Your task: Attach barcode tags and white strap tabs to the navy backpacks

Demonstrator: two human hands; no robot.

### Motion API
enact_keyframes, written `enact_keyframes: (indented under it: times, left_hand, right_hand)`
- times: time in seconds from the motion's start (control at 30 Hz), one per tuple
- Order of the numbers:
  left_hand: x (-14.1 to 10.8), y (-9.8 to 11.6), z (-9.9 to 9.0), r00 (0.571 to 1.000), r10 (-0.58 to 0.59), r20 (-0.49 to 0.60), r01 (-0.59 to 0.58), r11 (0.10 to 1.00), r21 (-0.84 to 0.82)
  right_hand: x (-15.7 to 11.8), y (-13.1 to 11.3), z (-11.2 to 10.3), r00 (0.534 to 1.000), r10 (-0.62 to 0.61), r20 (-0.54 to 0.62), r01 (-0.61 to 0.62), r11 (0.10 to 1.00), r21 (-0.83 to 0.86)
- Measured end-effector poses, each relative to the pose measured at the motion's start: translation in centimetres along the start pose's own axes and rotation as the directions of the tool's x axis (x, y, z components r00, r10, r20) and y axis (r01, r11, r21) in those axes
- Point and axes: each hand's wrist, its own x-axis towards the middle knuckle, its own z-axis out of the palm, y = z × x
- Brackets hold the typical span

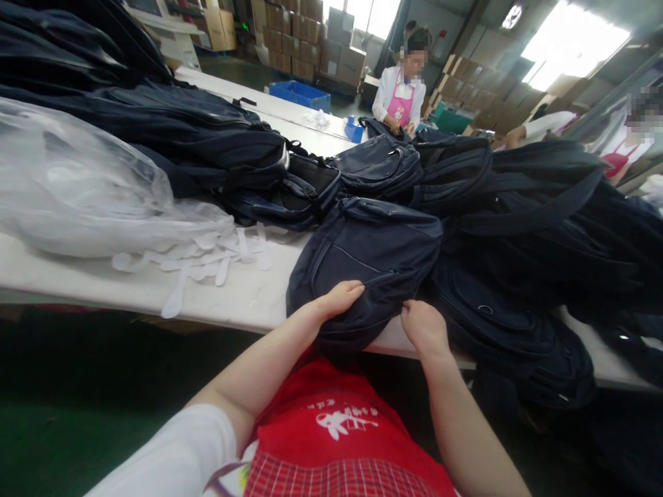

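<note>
A dark navy backpack (370, 252) lies in front of me at the table's near edge, its lower end reaching over that edge. My left hand (342, 298) rests on its front near the bottom, thumb along the fabric and the other fingers curled out of sight against it. At the bag's right side, my right hand (425, 324) is closed, pinching the edge of the fabric between thumb and fingers. A curved zipper line crosses the front of the bag between its top and my left hand.
More navy backpacks are piled on the left (207, 131) and right (543, 214). Clear plastic bags (77, 179) and white strips (207, 255) lie on the white table (228, 297). Across the table a person in a pink apron (398, 103) handles a bag. Behind stands a blue bin (300, 94).
</note>
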Motion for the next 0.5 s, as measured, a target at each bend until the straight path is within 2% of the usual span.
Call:
enact_keyframes:
  times: [0.13, 0.2, 0.3, 0.37, 0.5]
  left_hand:
    - [0.1, 0.0, 0.0, 1.0, 0.026, -0.004, -0.026, 0.999, 0.02]
    - [0.1, 0.1, 0.0, 0.999, 0.04, -0.007, -0.04, 0.999, 0.034]
    - [0.1, 0.1, 0.0, 0.998, 0.06, -0.018, -0.059, 0.996, 0.065]
    - [0.1, 0.2, 0.1, 0.997, 0.072, -0.028, -0.069, 0.993, 0.094]
    - [0.1, 0.4, 0.1, 0.995, 0.09, -0.045, -0.081, 0.98, 0.181]
  right_hand:
    - [0.1, 1.2, -0.5, 1.0, -0.015, 0.019, 0.012, 0.984, 0.177]
    - [-0.2, 1.1, -1.1, 0.991, -0.076, 0.109, 0.04, 0.954, 0.299]
    - [-1.2, -0.3, -1.9, 0.939, -0.229, 0.257, 0.084, 0.877, 0.473]
    - [-2.1, -1.6, -2.2, 0.921, -0.273, 0.277, 0.106, 0.862, 0.496]
    - [-3.1, -3.7, -2.1, 0.939, -0.247, 0.238, 0.128, 0.896, 0.425]
